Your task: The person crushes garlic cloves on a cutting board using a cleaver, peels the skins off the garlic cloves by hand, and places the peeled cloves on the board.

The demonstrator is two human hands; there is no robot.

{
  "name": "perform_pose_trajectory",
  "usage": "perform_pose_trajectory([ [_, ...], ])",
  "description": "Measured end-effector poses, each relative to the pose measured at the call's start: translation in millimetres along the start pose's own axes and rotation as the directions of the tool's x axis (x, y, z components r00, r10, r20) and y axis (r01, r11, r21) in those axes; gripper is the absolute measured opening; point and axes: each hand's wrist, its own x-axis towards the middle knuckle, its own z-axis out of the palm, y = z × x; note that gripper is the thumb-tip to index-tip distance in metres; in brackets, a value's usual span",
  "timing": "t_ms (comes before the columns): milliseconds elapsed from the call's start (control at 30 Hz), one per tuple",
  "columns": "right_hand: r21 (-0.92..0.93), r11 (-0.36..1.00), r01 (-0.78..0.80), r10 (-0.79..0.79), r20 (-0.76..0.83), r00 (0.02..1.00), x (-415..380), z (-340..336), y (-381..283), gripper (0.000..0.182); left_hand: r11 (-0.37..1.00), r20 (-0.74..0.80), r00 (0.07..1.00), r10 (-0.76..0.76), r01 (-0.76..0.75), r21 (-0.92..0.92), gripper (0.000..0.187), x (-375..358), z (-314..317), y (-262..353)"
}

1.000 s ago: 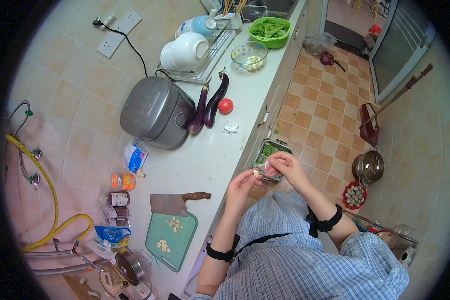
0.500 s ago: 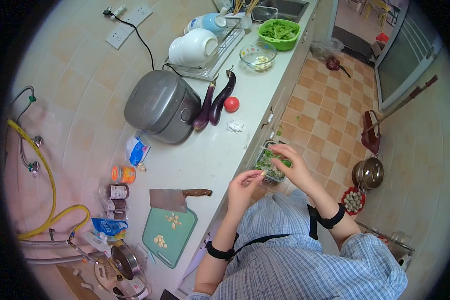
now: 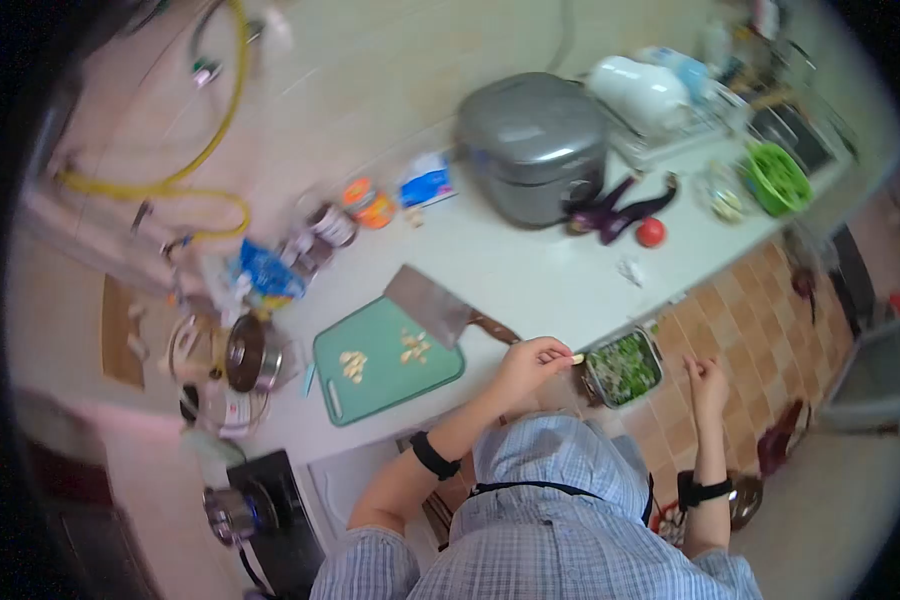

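Observation:
My left hand (image 3: 536, 364) pinches a pale garlic clove (image 3: 577, 358) between thumb and fingertips. It is just left of an open bin (image 3: 656, 348) that holds green scraps and peelings. My right hand (image 3: 708, 384) is over the floor to the right of the bin, fingers curled together; anything in them is too small to make out. On the counter to the left, a green cutting board (image 3: 380, 392) carries two small groups of garlic cloves (image 3: 353, 365). A cleaver (image 3: 428, 305) lies across the board's upper edge, its wooden handle toward my left hand.
Behind the board stand jars (image 3: 368, 203) and a blue packet (image 3: 270, 275). Farther right are a grey rice cooker (image 3: 535, 140), eggplants (image 3: 635, 212), a tomato (image 3: 651, 233), a glass bowl (image 3: 722, 195) and a green basin (image 3: 778, 180). A stove (image 3: 275, 510) is at lower left.
The view has turned, shifting the counter items right and up. My hands have moved apart; the right has left the space over the bin, while the left still pinches the clove.

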Motion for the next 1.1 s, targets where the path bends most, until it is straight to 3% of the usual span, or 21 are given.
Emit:
perform_pose_trajectory([
  [67,-0.163,0.983,0.088,-0.071,0.113,0.991,7,2,-2,0.015,0.996,-0.103,0.994,-0.027,0.018,-0.085,0.016,-17,-40,-20],
  [133,-0.152,0.982,0.113,-0.101,0.087,0.991,10,22,3,0.017,0.973,-0.169,0.982,-0.083,0.043,-0.227,0.017,-39,-80,-42],
  [267,-0.057,0.961,0.27,-0.256,0.18,0.95,19,64,21,0.015,0.953,-0.378,0.907,-0.186,0.073,-0.294,0.017,-92,-143,-88],
  [333,-0.072,0.981,0.182,-0.144,0.363,0.92,19,72,16,0.014,0.967,-0.509,0.833,-0.216,0.109,-0.232,0.017,-121,-169,-115],
  [367,-0.078,0.976,0.205,-0.162,0.376,0.912,20,79,20,0.014,0.963,-0.525,0.821,-0.224,0.105,-0.248,0.017,-134,-182,-130],
  [433,0.184,0.978,0.101,-0.178,0.466,0.867,25,101,42,0.016,0.971,-0.666,0.709,-0.233,0.13,-0.201,0.012,-156,-202,-160],
  [467,0.173,0.978,0.118,-0.188,0.471,0.862,22,109,45,0.016,0.968,-0.672,0.701,-0.24,0.123,-0.218,0.012,-165,-211,-168],
  [533,0.285,0.953,-0.099,-0.058,0.496,0.866,21,114,41,0.021,0.973,-0.781,0.58,-0.231,0.126,-0.194,0.012,-178,-226,-185],
  [633,0.215,0.967,-0.137,-0.006,0.559,0.829,12,111,13,0.025,0.971,-0.825,0.516,-0.232,0.179,-0.161,0.013,-183,-252,-209],
  [767,0.256,0.961,-0.106,-0.049,0.534,0.844,-4,123,-23,0.026,0.979,-0.842,0.507,-0.184,0.174,-0.109,0.013,-171,-281,-216],
  [833,0.267,0.96,-0.09,-0.077,0.556,0.828,-9,132,-37,0.027,0.971,-0.857,0.501,-0.121,0.238,0.002,0.012,-164,-292,-216],
  [867,0.209,0.978,-0.024,-0.1,0.558,0.824,-10,137,-46,0.025,0.972,-0.848,0.515,-0.127,0.235,-0.003,0.012,-161,-295,-218],
  [933,0.286,0.958,-0.037,-0.13,0.542,0.831,-29,139,-101,0.023,0.889,-0.864,0.502,-0.031,0.41,0.206,0.013,-157,-300,-223],
  [967,0.374,0.926,-0.041,-0.175,0.525,0.833,-40,141,-134,0.021,0.891,-0.857,0.514,-0.034,0.403,0.207,0.013,-158,-302,-219],
  [1033,0.339,0.941,-0.01,-0.187,0.542,0.819,-58,142,-190,0.017,0.819,-0.834,0.538,0.123,0.419,0.391,0.017,-164,-304,-198],
  [1100,0.384,0.923,0.036,-0.262,0.556,0.789,-77,154,-232,0.018,0.828,-0.832,0.546,0.101,0.417,0.374,0.019,-171,-307,-197],
])
